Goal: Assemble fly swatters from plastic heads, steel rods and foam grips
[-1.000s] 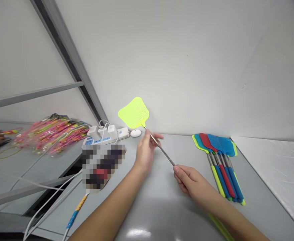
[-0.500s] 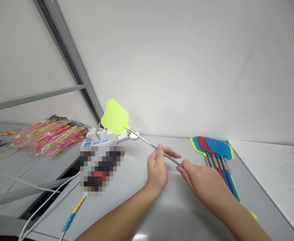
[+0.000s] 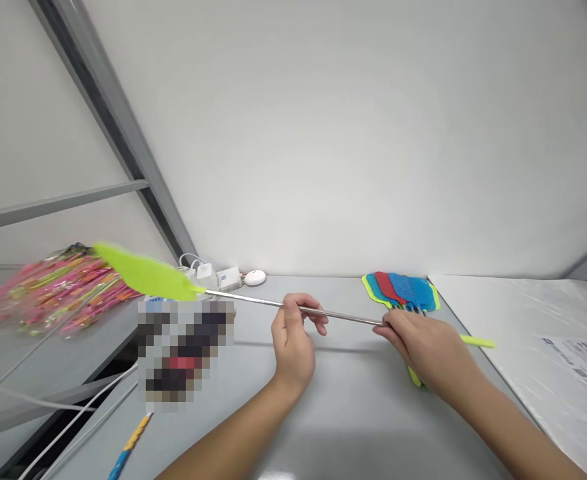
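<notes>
A yellow-green fly swatter [image 3: 146,275] with a thin metal rod stretches nearly level across the view, above the grey table [image 3: 343,393]. My left hand [image 3: 296,340] pinches the middle of the rod between thumb and fingers. Closed around the handle end is my right hand [image 3: 423,340], and a yellow-green handle tip sticks out behind it. A fanned stack of fly swatters [image 3: 401,290] in blue, red and yellow-green lies on the table just beyond my right hand, which hides most of their handles.
Plastic-bagged pink and yellow items [image 3: 68,287] lie on the left surface. Chargers [image 3: 206,275] and a white oval device [image 3: 255,277] stand near the wall. White cables [image 3: 91,413] run along the left. A white wrapped package [image 3: 523,313] lies right. A patch is pixelated.
The swatter has swung from a steep slant to nearly level, its head moving left and turning edge-on. The rod shows more length between my hands. The view has shifted rightward.
</notes>
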A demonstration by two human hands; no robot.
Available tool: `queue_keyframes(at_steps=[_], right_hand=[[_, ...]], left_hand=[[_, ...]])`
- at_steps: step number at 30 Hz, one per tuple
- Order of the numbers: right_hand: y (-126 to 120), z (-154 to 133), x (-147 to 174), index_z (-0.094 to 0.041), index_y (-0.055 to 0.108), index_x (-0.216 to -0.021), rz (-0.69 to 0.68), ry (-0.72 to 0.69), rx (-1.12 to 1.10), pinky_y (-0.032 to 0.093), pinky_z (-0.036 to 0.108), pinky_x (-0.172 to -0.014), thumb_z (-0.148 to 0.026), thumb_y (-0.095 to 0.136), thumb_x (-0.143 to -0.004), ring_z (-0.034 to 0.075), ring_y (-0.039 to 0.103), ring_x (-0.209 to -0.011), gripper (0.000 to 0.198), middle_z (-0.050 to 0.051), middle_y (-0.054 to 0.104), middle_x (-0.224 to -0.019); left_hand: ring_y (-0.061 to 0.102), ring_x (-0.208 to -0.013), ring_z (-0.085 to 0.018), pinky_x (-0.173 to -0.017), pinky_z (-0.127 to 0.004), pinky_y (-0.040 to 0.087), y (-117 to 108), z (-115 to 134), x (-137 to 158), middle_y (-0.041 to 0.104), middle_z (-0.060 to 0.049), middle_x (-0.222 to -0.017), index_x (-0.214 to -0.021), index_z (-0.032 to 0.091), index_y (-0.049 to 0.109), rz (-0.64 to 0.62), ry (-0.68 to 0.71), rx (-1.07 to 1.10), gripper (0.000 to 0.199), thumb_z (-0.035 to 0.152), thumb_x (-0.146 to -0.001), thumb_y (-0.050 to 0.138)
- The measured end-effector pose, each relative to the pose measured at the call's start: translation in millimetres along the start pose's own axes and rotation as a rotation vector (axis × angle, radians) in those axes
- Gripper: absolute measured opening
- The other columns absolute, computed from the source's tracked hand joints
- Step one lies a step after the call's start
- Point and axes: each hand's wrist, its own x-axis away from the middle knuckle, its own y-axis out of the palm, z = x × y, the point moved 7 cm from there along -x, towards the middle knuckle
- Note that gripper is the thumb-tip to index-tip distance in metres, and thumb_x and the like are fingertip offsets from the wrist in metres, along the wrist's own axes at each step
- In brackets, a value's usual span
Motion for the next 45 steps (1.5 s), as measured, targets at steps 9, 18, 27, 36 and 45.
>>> queue_keyframes(at_steps=[9,18,27,36,45], right_hand=[[15.2,-24.4,-14.2,-0.02,0.05,-0.077,0.001,-0.142,-0.09,0.022,0.027,-0.051,-0.033,0.038,-0.102,0.012,0.045,-0.053,0.031,-0.002,0.052,-0.063],[22.2,34.1,-2.3,-0.02,0.05,-0.072,-0.012,-0.064,0.013,0.024,0.027,-0.053,-0.03,0.037,-0.102,0.013,0.044,-0.053,0.034,-0.002,0.052,-0.061],[21.9,47.9,4.2,-0.02,0.051,-0.074,-0.045,0.055,-0.063,0.025,0.026,-0.053,-0.035,0.04,-0.101,0.012,0.045,-0.056,0.033,-0.002,0.053,-0.064],[31.3,49.8,10.2,-0.02,0.051,-0.073,-0.058,0.09,-0.097,0.022,0.026,-0.051,-0.038,0.041,-0.1,0.011,0.043,-0.053,0.035,-0.003,0.053,-0.062],[32.6,59.1,10.1,-0.02,0.052,-0.07,-0.024,0.1,-0.061,0.023,0.025,-0.051,-0.036,0.041,-0.098,0.01,0.046,-0.053,0.035,-0.003,0.052,-0.06]], left_hand=[[0.036,-0.052,-0.01,-0.053,-0.026,0.031,28.9,-25.3,17.2,0.039,0.004,-0.053,-0.058,0.02,0.039,-0.443,-0.129,-0.236,0.047,0.046,-0.097,0.041],[0.028,-0.049,-0.011,-0.047,-0.027,0.02,-11.3,1.1,-20.7,0.028,0.004,-0.052,-0.056,0.021,0.033,-0.06,-0.02,-0.153,0.046,0.041,-0.095,0.047],[0.03,-0.045,-0.01,-0.047,-0.026,0.025,-26.5,31.2,-38.4,0.025,0.005,-0.05,-0.053,0.019,0.032,0.134,0.211,0.012,0.047,0.031,-0.097,0.045],[0.044,-0.056,-0.012,-0.057,-0.027,0.034,16.6,-10.6,-15.1,0.047,0.001,-0.06,-0.066,0.02,0.048,-0.412,-0.001,-0.247,0.043,0.047,-0.098,0.04],[0.04,-0.055,-0.015,-0.055,-0.028,0.033,38.7,-6.5,-13.9,0.043,-0.001,-0.056,-0.049,0.02,0.045,-0.408,-0.027,-0.406,0.053,0.044,-0.096,0.041]])
